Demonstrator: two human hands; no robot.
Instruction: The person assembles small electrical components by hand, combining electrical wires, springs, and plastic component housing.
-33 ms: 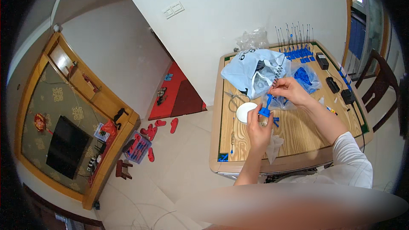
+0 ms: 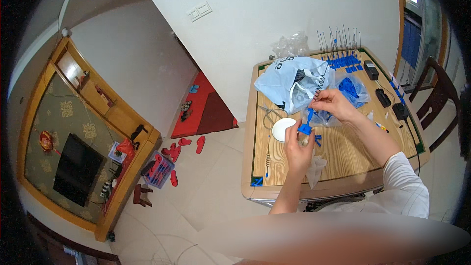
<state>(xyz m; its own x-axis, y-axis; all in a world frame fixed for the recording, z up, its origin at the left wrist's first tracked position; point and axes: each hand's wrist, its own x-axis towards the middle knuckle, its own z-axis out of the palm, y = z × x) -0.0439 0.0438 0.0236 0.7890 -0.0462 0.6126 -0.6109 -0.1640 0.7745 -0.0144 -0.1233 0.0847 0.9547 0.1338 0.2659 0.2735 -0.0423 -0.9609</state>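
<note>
Above the table, my left hand (image 2: 298, 154) is closed on the wide base of a blue plastic piece (image 2: 305, 128). My right hand (image 2: 336, 106) pinches where that piece's narrow upper end meets a black coiled spring (image 2: 321, 83), which slants up and away to the right. A white round dish (image 2: 283, 130) lies just left of my left hand, with scissors (image 2: 270, 115) behind it. Small blue parts (image 2: 318, 140) rest beside my left fingertips. Closer to me is a crumpled clear bag (image 2: 316, 171). Another coiled wire (image 2: 268, 159) lies at the table's left.
A white plastic bag (image 2: 279, 81) stands behind my hands, beside a clear bag of blue parts (image 2: 349, 91). Several blue bases with upright springs (image 2: 343, 61) line the back edge. Black adapters (image 2: 371, 70) and a cord lie at right, near a dark chair (image 2: 439, 98).
</note>
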